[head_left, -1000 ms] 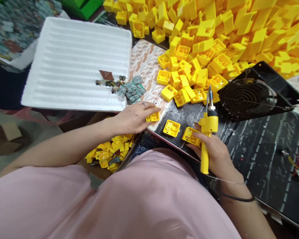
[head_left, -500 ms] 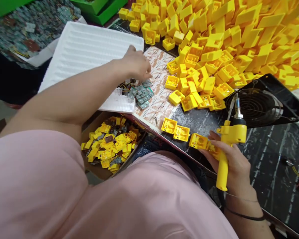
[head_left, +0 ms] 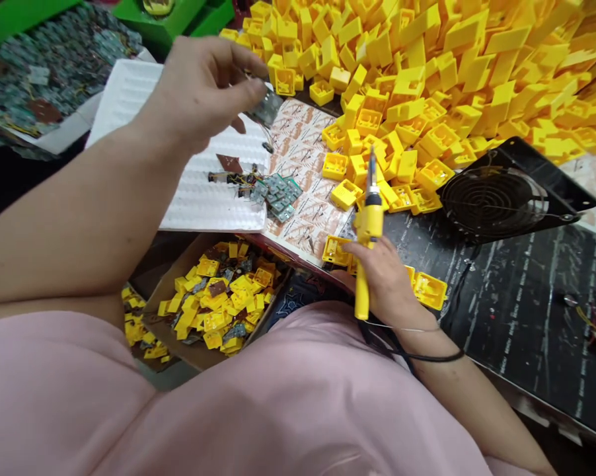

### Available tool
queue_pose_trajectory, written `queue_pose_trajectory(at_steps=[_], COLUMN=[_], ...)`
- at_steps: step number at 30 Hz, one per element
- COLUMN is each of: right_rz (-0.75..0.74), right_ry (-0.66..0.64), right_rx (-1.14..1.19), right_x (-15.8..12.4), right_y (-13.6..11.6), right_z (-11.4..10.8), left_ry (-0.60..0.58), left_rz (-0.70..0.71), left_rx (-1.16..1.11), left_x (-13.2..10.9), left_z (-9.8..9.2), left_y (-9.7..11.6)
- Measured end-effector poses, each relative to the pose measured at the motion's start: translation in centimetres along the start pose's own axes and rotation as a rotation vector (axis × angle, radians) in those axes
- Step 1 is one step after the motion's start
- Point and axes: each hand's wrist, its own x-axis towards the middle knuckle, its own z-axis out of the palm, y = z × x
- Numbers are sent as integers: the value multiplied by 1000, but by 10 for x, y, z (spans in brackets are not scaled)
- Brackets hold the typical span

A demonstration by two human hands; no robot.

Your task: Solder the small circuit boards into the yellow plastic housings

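My left hand (head_left: 199, 89) is raised over the white foam sheet (head_left: 184, 208), its thumb and fingers closed on a small circuit board (head_left: 265, 109) with wires hanging from it. Below it, a small heap of green circuit boards (head_left: 281, 197) lies at the foam's edge. In my right hand (head_left: 390, 281) is a yellow soldering gun (head_left: 369, 228), its metal tip pointing up and away from me. That hand is low over a row of open yellow housings at the table edge and partly hides them; an end housing (head_left: 429, 291) shows beside my wrist.
A large pile of yellow housings (head_left: 427, 86) covers the back of the table. A black fan (head_left: 496, 198) stands at the right. Below the edge, a cardboard box (head_left: 174, 264) holds yellow parts. More circuit boards (head_left: 60, 73) fill a container at the far left.
My left hand has risen from the board heap, now with a circuit board in it. My right hand has moved left along the row with the soldering gun, uncovering the end housing.
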Motion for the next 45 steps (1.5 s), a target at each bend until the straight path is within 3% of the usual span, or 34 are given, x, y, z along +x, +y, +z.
queue_pose_trajectory(at_steps=[5,8,12,15,17,19,21,23,26,30,33,39,45], right_rz=[8,61,99,90,112,128,79,23,12,4,-1,148,204], right_ry=[-24,38,215,322,353,362,364,364,359,393,376,308,268], right_rx=[-19,-32,162,284,307,335,355,330,260,182,114,268,456], right_x=[10,6,12,17,16,14,11,9,7,1,-5,-2,8], right_y=[0,2,-6,-14,-15,-15,-13,-12,-13,-14,-16,-21,-21], right_z=[18,1,-26,-32,-32,-34,-37,-40,-38,-30,-32,-50,-46], left_ry=[-235,-375,-663,-841,-921,-871,-717,-624,-618,-497,-453,-665,-736], left_rz=[-156,-207,-245,-409,-436,-301,-120,-41,-100,-241,-277,-119,-51], left_rx=[-414,-528,-641,-900,-980,-907,-810,-800,-924,-1169,-1188,-895,-783], left_x=[-21,-38,-68,-88,-95,-96,-95,-95,-101,-113,-116,-112,-113], left_z=[37,70,108,123,125,123,117,113,116,133,138,125,123], left_y=[11,10,19,32,36,36,34,34,42,54,52,43,45])
